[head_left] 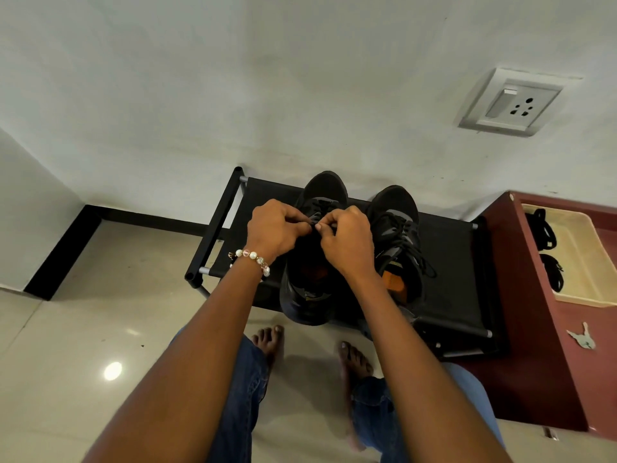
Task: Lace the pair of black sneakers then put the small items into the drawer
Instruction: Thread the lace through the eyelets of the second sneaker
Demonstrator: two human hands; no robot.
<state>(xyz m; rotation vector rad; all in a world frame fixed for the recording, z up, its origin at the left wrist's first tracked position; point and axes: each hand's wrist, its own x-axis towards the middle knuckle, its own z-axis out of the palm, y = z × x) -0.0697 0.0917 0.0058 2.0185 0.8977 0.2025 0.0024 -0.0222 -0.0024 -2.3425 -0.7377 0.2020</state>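
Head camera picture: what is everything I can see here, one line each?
black sneakers: two, black, side by side on the rack; the left one is being laced.
shoe rack: one, black, against the wall.
cabinet: one, dark red, right of the rack.
tray: one, cream, on the cabinet, holding two dark items.
small pale item: one, on the cabinet top.
wall socket: one, white, on the wall.
bead bracelet: one, white and pink, left wrist.
left hand: pinches the lace.
right hand: pinches the lace.
bare feet: two, on the floor.
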